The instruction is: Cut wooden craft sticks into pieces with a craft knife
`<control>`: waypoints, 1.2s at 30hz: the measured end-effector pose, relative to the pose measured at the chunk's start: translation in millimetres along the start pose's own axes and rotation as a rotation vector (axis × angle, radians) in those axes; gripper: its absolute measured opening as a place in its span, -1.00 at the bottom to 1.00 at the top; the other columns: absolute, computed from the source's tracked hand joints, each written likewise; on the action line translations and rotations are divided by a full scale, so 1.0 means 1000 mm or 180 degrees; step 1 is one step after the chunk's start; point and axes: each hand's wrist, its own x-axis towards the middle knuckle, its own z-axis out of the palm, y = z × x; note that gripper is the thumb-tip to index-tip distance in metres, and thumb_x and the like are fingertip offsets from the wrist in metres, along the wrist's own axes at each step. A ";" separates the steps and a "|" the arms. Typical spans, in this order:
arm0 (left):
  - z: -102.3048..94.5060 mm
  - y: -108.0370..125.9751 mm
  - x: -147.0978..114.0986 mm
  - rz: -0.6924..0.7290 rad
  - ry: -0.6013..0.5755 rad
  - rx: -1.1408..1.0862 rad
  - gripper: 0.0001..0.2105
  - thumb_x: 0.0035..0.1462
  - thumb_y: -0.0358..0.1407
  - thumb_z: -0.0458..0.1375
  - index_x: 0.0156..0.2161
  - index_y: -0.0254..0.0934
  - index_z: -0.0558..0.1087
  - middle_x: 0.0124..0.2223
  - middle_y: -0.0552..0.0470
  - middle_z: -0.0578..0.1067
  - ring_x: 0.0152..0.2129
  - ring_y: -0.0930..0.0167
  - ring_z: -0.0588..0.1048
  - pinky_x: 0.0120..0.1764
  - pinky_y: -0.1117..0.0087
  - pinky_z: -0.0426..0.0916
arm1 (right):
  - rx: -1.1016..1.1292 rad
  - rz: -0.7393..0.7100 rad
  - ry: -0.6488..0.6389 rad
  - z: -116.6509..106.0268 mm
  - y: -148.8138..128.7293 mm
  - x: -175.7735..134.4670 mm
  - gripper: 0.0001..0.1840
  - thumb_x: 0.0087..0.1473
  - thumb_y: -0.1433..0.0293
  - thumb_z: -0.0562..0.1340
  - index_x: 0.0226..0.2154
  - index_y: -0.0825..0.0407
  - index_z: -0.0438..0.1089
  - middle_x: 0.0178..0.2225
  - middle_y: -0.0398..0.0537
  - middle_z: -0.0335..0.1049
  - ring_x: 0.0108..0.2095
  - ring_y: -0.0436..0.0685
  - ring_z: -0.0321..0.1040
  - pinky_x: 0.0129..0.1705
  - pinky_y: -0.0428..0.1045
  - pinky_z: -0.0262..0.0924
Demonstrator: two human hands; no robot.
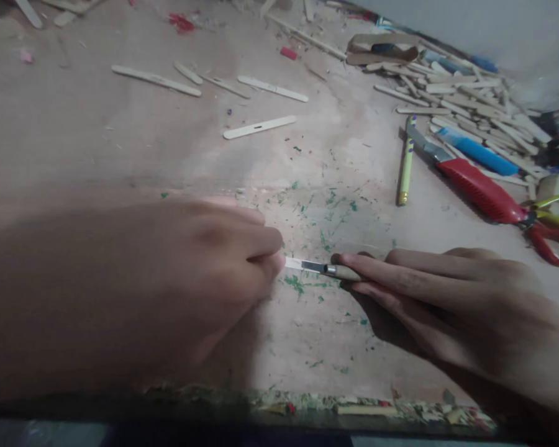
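Note:
Between the fingers of my left hand [228, 261] is pinched a pale wooden craft stick [293, 263], with just its end showing. My right hand [438, 298] grips a craft knife [338, 272] by its handle. The flat metal blade lies over the stick's exposed end, pointing left toward my left fingertips; whether it cuts into the wood I cannot tell. Green shavings [295, 284] are scattered on the table around both hands.
Loose craft sticks [259, 127] lie beyond my hands. At the right are a pencil [405, 167], red-handled scissors [479, 189], a blue-handled object [482, 152] and a heap of sticks [484, 105]. Wood scraps line the table's front edge [368, 410].

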 end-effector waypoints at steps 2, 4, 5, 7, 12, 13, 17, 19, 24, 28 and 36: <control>-0.003 -0.001 0.003 0.0365 -0.0144 0.0092 -0.57 0.65 -0.38 0.06 -0.20 -0.13 0.74 -0.13 0.03 0.75 -0.26 0.27 0.65 -0.08 0.19 0.58 | 0.0079 -0.0011 0.0150 0.003 0.001 -0.001 -0.68 0.88 0.26 0.22 0.40 -0.15 0.66 -0.01 0.00 0.92 -0.44 0.15 0.75 -0.48 0.14 0.51; -0.004 -0.002 0.002 0.0446 -0.0146 0.0224 -0.56 0.68 -0.41 0.02 -0.14 -0.15 0.75 -0.07 0.01 0.76 -0.23 0.26 0.64 -0.03 0.19 0.58 | 0.0182 -0.0013 0.0209 0.005 0.000 -0.001 -0.70 0.88 0.31 0.23 0.41 -0.15 0.63 -0.03 -0.03 0.90 -0.41 0.10 0.73 -0.43 0.08 0.52; -0.005 -0.003 0.002 0.0436 -0.0153 0.0260 -0.56 0.68 -0.41 0.02 -0.10 -0.16 0.76 -0.05 0.00 0.77 -0.21 0.25 0.65 -0.01 0.20 0.58 | 0.0225 -0.0032 0.0222 0.005 0.000 0.000 -0.71 0.88 0.34 0.23 0.40 -0.12 0.63 -0.05 -0.04 0.88 -0.41 0.07 0.71 -0.41 0.05 0.51; -0.006 -0.002 0.000 0.0391 -0.0159 0.0315 -0.60 0.68 -0.41 0.03 -0.04 -0.15 0.75 -0.04 0.01 0.79 -0.19 0.25 0.67 -0.03 0.21 0.56 | 0.0254 -0.0112 0.0223 0.005 -0.002 0.003 -0.73 0.88 0.38 0.24 0.36 -0.03 0.64 -0.12 -0.07 0.84 -0.42 0.01 0.66 -0.39 -0.02 0.48; -0.007 0.001 -0.001 0.0271 -0.0092 0.0574 -0.63 0.70 -0.38 0.07 -0.05 -0.08 0.73 -0.05 0.04 0.85 -0.26 0.24 0.71 -0.14 0.16 0.57 | 0.0170 -0.0303 0.0280 0.005 -0.005 0.015 -0.68 0.88 0.40 0.21 0.29 0.12 0.69 -0.28 -0.16 0.69 -0.47 0.00 0.58 -0.43 -0.04 0.40; -0.006 0.001 -0.001 0.0278 -0.0047 0.0575 -0.64 0.68 -0.39 0.07 -0.06 -0.07 0.73 -0.05 0.04 0.86 -0.27 0.24 0.72 -0.16 0.15 0.58 | 0.0173 -0.0297 0.0303 0.005 -0.004 0.016 -0.66 0.89 0.40 0.19 0.28 0.14 0.70 -0.27 -0.13 0.71 -0.47 0.01 0.60 -0.44 -0.03 0.40; -0.006 0.001 -0.001 0.0309 0.0133 0.0492 -0.68 0.65 -0.40 0.15 -0.07 -0.06 0.74 0.03 0.05 0.89 -0.21 0.25 0.77 -0.18 0.16 0.58 | 0.0272 -0.0207 0.0251 -0.001 0.001 0.015 -0.67 0.88 0.38 0.23 0.26 0.10 0.74 -0.04 0.05 0.93 -0.26 0.05 0.86 -0.27 -0.09 0.66; -0.005 0.001 -0.001 0.0355 0.0142 0.0414 -0.72 0.63 -0.42 0.19 -0.07 -0.07 0.73 0.03 0.08 0.89 -0.20 0.26 0.77 -0.20 0.19 0.58 | 0.0344 -0.0146 0.0226 -0.004 0.004 0.013 -0.66 0.89 0.35 0.21 0.27 0.05 0.74 0.07 0.04 0.95 -0.13 0.10 0.92 -0.14 -0.08 0.78; -0.001 -0.001 -0.001 0.0352 0.0306 0.0217 -0.74 0.60 -0.47 0.19 0.00 -0.10 0.71 -0.15 0.08 0.76 -0.31 0.29 0.65 -0.26 0.19 0.48 | 0.0348 -0.0133 0.0245 -0.001 0.007 0.008 -0.59 0.95 0.19 0.12 0.28 -0.08 0.69 -0.07 -0.08 0.92 -0.30 0.03 0.84 -0.37 -0.06 0.63; 0.001 -0.002 -0.002 0.0377 0.0306 0.0094 -0.79 0.61 -0.48 0.22 -0.05 -0.13 0.65 -0.15 0.06 0.70 -0.29 0.29 0.62 -0.19 0.16 0.45 | 0.0338 -0.0139 0.0212 0.005 0.005 0.008 -0.64 0.94 0.23 0.11 0.26 -0.11 0.64 -0.12 -0.06 0.88 -0.40 0.04 0.75 -0.48 0.00 0.45; 0.001 -0.001 -0.001 0.0475 0.0299 0.0115 -0.80 0.57 -0.50 0.26 -0.06 -0.13 0.64 -0.05 0.03 0.78 -0.23 0.25 0.65 -0.17 0.13 0.51 | 0.0437 -0.0170 0.0286 0.011 0.001 0.016 -0.69 0.93 0.32 0.13 0.29 -0.10 0.61 -0.13 -0.07 0.83 -0.41 0.03 0.70 -0.49 0.01 0.38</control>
